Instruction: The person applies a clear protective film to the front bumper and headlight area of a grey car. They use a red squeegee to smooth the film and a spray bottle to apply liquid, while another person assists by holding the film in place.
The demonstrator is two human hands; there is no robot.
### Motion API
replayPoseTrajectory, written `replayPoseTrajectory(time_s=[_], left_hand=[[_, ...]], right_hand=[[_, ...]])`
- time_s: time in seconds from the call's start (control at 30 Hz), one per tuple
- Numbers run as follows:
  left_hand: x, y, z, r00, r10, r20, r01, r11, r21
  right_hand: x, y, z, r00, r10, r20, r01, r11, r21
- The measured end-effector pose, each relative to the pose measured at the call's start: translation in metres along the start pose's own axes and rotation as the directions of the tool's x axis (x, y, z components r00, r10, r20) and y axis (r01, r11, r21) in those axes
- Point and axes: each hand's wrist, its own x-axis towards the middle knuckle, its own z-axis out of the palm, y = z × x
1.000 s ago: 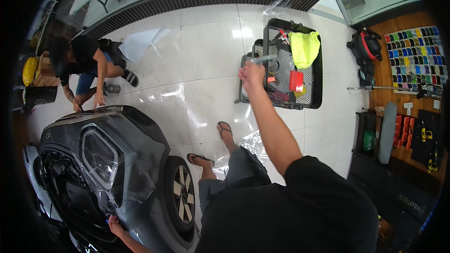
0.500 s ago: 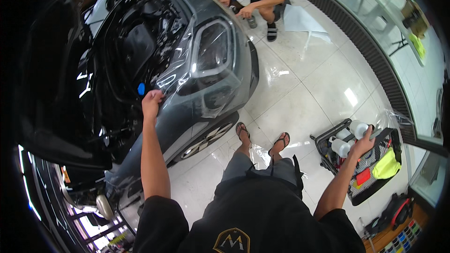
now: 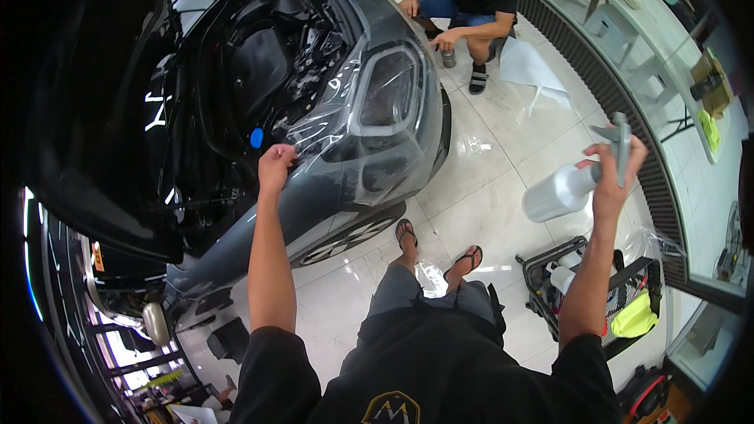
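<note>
Head view has the left hand (image 3: 276, 168) at ten o'clock, fingers together, apparently pinching the clear film (image 3: 357, 137) over the car (image 3: 312, 192); the right hand (image 3: 612, 180) wraps the spray bottle (image 3: 558, 195) at three. I'd hold that film taut, avoiding creases.

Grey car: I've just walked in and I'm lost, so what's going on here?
The left hand appears to pinch the edge of clear film draped over the headlight of the grey car. The right hand holds a white spray bottle by its neck, apart from the car. A co-worker crouches at the car's front end.
</note>
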Motion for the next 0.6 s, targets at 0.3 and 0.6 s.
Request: replayPoseTrajectory(time_s=[0.3, 0.6], left_hand=[[-0.014, 0.006, 0.004, 0.997, -0.049, -0.054, 0.047, 0.998, -0.035], [-0.005, 0.005, 0.003, 0.999, -0.018, -0.05, 0.016, 0.999, -0.033]], right_hand=[[-0.087, 0.035, 0.169, 0.682, 0.212, 0.7, 0.259, 0.825, -0.503], [-0.167, 0.032, 0.206, 0.374, 0.057, 0.926, 0.085, 0.992, -0.095]])
